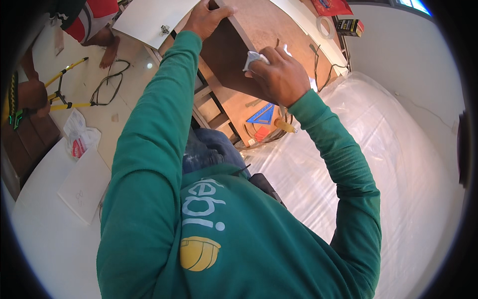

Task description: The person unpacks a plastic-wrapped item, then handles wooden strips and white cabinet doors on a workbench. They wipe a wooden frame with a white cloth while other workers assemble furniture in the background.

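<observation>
My left hand (pixel 205 20) grips the far end of a dark brown board (pixel 228 52), its thumb lying over the pale edge. In my right hand (pixel 283 74) is a crumpled white cloth (pixel 255 59), pressed against the edge of that board nearer me. The board stands tilted above a brown work surface (pixel 271 30). Below the right hand, a blue set square (pixel 261 114) lies on the surface beside a small red piece (pixel 262 132) and a screwdriver with a yellowish handle (pixel 285 124).
A white panel with a hinge (pixel 165 30) lies at the far left. Tape roll (pixel 325 27) and black box (pixel 350 28) sit at the far right. Clear plastic sheeting (pixel 318 189) covers the right side. Another person's bare foot (pixel 109 52) and yellow-legged stand (pixel 74 105) are at left.
</observation>
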A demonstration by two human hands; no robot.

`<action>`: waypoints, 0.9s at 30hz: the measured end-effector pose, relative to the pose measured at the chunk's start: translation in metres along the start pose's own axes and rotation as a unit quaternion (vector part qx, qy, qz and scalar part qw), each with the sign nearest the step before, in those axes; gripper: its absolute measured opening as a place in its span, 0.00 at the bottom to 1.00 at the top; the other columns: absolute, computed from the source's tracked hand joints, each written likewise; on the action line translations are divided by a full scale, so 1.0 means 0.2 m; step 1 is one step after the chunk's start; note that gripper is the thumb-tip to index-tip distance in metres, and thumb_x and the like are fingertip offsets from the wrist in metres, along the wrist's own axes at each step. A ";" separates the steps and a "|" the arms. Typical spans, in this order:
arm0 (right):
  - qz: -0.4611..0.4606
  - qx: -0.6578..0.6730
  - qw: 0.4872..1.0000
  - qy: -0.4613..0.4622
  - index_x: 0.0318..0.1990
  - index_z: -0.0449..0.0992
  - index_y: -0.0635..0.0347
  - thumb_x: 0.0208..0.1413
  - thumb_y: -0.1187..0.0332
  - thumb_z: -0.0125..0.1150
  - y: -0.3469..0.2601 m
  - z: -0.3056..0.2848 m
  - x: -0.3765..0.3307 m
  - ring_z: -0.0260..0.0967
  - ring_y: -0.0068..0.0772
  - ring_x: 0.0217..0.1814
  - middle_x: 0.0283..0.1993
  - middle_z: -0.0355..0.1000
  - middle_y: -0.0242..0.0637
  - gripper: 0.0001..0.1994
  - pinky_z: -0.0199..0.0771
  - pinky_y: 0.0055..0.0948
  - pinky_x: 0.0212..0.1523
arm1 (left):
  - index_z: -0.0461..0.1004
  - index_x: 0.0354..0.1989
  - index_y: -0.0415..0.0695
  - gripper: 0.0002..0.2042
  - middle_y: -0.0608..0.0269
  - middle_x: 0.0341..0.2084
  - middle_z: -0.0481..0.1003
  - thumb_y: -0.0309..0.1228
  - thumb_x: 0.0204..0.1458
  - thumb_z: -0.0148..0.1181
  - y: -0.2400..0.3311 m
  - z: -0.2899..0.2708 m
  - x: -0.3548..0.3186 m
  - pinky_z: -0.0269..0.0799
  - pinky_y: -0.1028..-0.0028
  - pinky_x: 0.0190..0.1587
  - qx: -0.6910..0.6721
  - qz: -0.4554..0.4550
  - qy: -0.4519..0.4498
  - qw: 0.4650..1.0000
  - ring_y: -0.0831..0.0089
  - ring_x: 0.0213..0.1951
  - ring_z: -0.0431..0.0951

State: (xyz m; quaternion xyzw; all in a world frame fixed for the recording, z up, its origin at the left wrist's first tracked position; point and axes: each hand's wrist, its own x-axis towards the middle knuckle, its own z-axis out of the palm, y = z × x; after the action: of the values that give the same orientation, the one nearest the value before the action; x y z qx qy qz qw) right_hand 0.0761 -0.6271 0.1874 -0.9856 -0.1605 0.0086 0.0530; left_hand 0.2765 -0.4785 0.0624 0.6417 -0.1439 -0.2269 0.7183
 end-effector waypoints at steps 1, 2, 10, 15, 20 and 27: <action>0.015 0.005 1.000 -0.015 0.40 0.84 0.49 0.56 0.62 0.71 -0.01 0.00 -0.06 0.75 0.43 0.45 0.47 0.75 0.37 0.07 0.78 0.41 0.44 | 0.74 0.61 0.30 0.39 0.44 0.55 0.77 0.49 0.48 0.76 -0.01 0.00 -0.01 0.69 0.60 0.65 0.048 0.034 0.023 0.998 0.53 0.58 0.75; 0.033 0.007 0.999 -0.029 0.40 0.84 0.50 0.56 0.63 0.71 -0.02 -0.01 -0.14 0.76 0.43 0.46 0.46 0.74 0.37 0.07 0.78 0.41 0.44 | 0.73 0.61 0.29 0.39 0.42 0.56 0.77 0.50 0.48 0.76 -0.03 0.01 0.00 0.69 0.60 0.65 0.093 0.072 0.044 0.992 0.52 0.59 0.75; 0.138 -0.042 0.966 -0.216 0.44 0.83 0.51 0.58 0.63 0.68 -0.10 -0.18 -0.62 0.77 0.42 0.48 0.43 0.73 0.38 0.09 0.80 0.41 0.43 | 0.71 0.64 0.29 0.43 0.38 0.60 0.74 0.51 0.47 0.76 -0.03 0.09 0.05 0.66 0.60 0.68 0.128 0.071 0.060 0.987 0.49 0.64 0.71; 0.236 0.025 0.961 -0.142 0.41 0.84 0.50 0.56 0.61 0.73 -0.10 -0.46 -0.63 0.79 0.48 0.42 0.40 0.75 0.40 0.09 0.81 0.45 0.39 | 0.70 0.65 0.29 0.43 0.43 0.60 0.74 0.49 0.48 0.77 -0.08 0.06 -0.01 0.68 0.61 0.66 0.141 0.159 0.112 0.971 0.54 0.63 0.71; 0.114 0.084 0.989 0.030 0.49 0.83 0.49 0.53 0.64 0.74 -0.06 -0.37 -0.43 0.79 0.51 0.42 0.50 0.75 0.43 0.15 0.81 0.44 0.40 | 0.71 0.63 0.30 0.41 0.44 0.59 0.75 0.48 0.48 0.77 0.00 0.03 -0.03 0.67 0.62 0.66 0.093 0.094 0.037 0.991 0.57 0.62 0.72; 0.063 0.034 0.996 -0.052 0.46 0.80 0.50 0.55 0.65 0.69 -0.05 -0.07 -0.34 0.78 0.49 0.42 0.47 0.72 0.41 0.12 0.82 0.46 0.38 | 0.76 0.57 0.29 0.39 0.42 0.50 0.79 0.51 0.45 0.77 -0.05 0.03 0.00 0.74 0.61 0.59 0.209 0.197 0.127 0.949 0.54 0.51 0.78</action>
State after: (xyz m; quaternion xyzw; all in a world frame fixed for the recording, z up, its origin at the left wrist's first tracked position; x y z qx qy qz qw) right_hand 0.0082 -0.6415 0.2023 -0.9896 -0.1002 0.0685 0.0775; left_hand 0.2729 -0.4841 0.0528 0.7597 -0.2190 0.0382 0.6111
